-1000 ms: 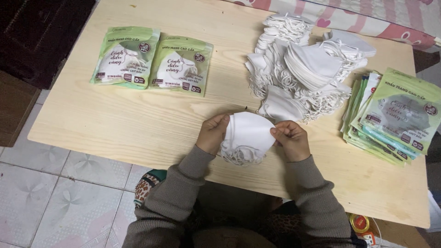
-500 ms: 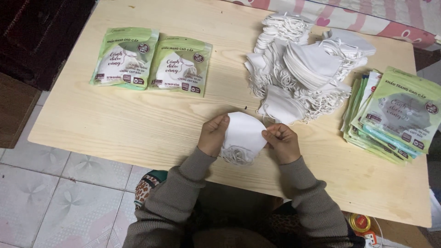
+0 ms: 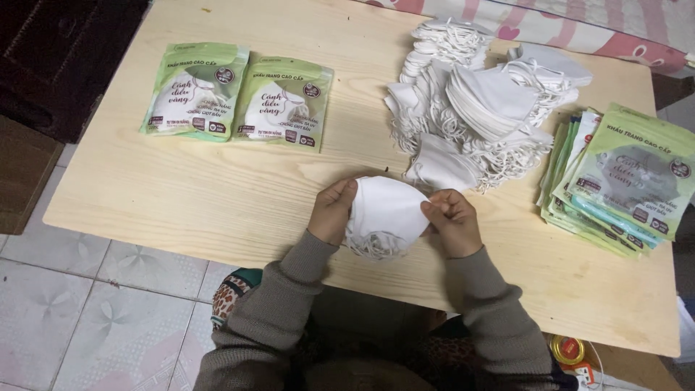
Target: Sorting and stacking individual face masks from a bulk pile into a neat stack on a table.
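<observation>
A small stack of white masks (image 3: 385, 210) is gripped at the worktop's (image 3: 181, 203) near edge, left hand (image 3: 333, 211) and right hand (image 3: 454, 221) fingers closed on its sides.

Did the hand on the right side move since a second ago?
Yes, a little. The right hand slid left, toward the left hand, folding the white mask narrower. Judged against the mask pile, which stayed put.

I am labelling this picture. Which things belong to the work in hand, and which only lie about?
In hand: left hand, right hand, white masks, mask pile, empty pouches, two filled pouches.
Lying about: tape roll, dark cabinet.
</observation>
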